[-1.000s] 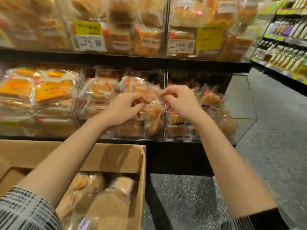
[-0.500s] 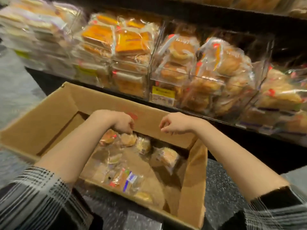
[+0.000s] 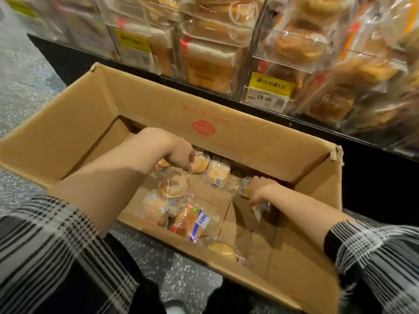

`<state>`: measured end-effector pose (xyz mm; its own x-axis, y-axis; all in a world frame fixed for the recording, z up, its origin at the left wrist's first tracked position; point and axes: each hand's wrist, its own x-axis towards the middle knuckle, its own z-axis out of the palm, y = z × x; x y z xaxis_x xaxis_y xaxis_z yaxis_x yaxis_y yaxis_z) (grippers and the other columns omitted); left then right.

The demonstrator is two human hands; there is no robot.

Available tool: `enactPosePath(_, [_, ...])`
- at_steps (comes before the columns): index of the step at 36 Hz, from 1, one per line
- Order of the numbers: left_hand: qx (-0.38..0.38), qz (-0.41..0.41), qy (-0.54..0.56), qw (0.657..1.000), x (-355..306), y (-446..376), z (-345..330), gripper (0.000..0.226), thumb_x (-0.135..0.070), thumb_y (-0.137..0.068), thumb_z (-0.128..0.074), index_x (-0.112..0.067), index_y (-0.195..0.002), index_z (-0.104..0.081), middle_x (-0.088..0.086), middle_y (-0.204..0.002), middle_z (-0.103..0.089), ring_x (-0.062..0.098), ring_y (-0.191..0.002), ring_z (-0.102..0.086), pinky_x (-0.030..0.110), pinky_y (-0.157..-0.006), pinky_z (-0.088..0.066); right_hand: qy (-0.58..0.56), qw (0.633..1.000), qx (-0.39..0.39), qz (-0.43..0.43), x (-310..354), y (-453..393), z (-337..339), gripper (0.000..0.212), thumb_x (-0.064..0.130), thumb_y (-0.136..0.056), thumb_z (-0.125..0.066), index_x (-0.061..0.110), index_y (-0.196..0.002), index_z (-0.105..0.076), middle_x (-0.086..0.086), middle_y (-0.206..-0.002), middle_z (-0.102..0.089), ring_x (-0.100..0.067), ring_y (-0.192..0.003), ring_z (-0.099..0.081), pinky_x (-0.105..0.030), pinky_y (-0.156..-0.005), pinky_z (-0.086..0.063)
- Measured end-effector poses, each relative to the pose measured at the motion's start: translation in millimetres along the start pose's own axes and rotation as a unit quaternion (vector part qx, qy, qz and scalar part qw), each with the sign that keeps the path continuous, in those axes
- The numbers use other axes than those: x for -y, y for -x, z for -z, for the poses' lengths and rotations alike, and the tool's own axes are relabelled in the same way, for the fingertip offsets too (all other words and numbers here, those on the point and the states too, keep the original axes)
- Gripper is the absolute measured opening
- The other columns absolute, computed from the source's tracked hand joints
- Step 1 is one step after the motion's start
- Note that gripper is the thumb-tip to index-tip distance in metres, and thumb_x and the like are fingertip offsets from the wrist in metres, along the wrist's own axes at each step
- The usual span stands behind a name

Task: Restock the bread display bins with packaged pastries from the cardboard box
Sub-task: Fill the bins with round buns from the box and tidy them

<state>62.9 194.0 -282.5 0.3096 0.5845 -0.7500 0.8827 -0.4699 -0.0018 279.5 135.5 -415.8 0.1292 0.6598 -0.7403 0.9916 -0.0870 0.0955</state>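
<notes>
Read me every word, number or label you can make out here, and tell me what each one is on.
"19.90": white price tag on the bin front.
"满39元减5元": yellow promo tag just above it.
Red stamp on the cardboard box: too blurred to read.
Left yellow tag and pastry wrapper labels: unreadable.

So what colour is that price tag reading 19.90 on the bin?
Yellow on top, white below, where 19.90 is printed: the price tag, seen in the head view.

Black-and-white plaid sleeves pushed up, bare forearms.
</notes>
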Motion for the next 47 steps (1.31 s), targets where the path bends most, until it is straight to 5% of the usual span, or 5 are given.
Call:
enactPosePath(13, [0.032,-0.023,0.043,0.998,8,-9,-8,0.054,-0.037,-0.096,-0.054,-0.018,-0.144,-0.039,0.010,-0.135,-0.053,0.024,-0.118,-0.053,0.031,-0.097,-0.040,-0.289,0.957,0.009,0.001,24,7,9,0.074,0.039,-0.086,-0.067,0.002,-0.132,-0.022,-0.007,-0.093,-0.056,-0.016,-0.069,-0.058,-0.025,-0.057,-0.050])
enactPosePath(29, [0.056,-0.199,0.339,0.918,5,14,-1,0.053,-0.035,-0.073,-0.076,-0.021,-0.120,-0.058,0.003,-0.114,-0.069,0.019,-0.102,-0.067,0.034,-0.090,-0.055,-0.642,0.612,0.329,0.325,9,67,50,0.051,0.015,-0.052,-0.087,0.012,-0.102,-0.075,-0.013,-0.099,-0.071,-0.022,-0.086,-0.070,-0.034,-0.077,-0.057])
enactPosePath(34, [0.024,-0.164,0.338,0.927,6,12,-5,0.037,-0.019,-0.078,-0.077,-0.014,-0.110,-0.060,0.001,-0.093,-0.067,0.009,-0.075,-0.067,0.024,-0.064,-0.054,-0.615,0.678,0.284,0.284,15,58,40,0.060,0.016,-0.070,-0.078,0.012,-0.126,-0.058,-0.016,-0.124,-0.062,-0.027,-0.109,-0.063,-0.041,-0.095,-0.052])
enactPosePath(39, [0.005,-0.103,0.232,0.967,14,10,-10,0.043,-0.011,-0.074,-0.080,-0.016,-0.110,-0.056,-0.001,-0.091,-0.061,0.012,-0.076,-0.062,0.026,-0.063,-0.055,-0.284,0.933,0.111,0.191,26,57,21,0.061,0.028,-0.080,-0.076,0.014,-0.132,-0.048,-0.003,-0.123,-0.055,-0.014,-0.096,-0.059,-0.026,-0.081,-0.053])
enactPosePath(47, [-0.013,-0.070,0.140,0.988,18,15,-9,0.056,-0.017,-0.064,-0.087,-0.016,-0.108,-0.052,0.000,-0.095,-0.057,0.015,-0.076,-0.060,0.025,-0.059,-0.051,-0.041,0.970,0.145,0.191,56,68,-41,0.065,0.036,-0.083,-0.071,0.010,-0.136,-0.045,-0.007,-0.121,-0.057,-0.022,-0.106,-0.055,-0.029,-0.084,-0.047])
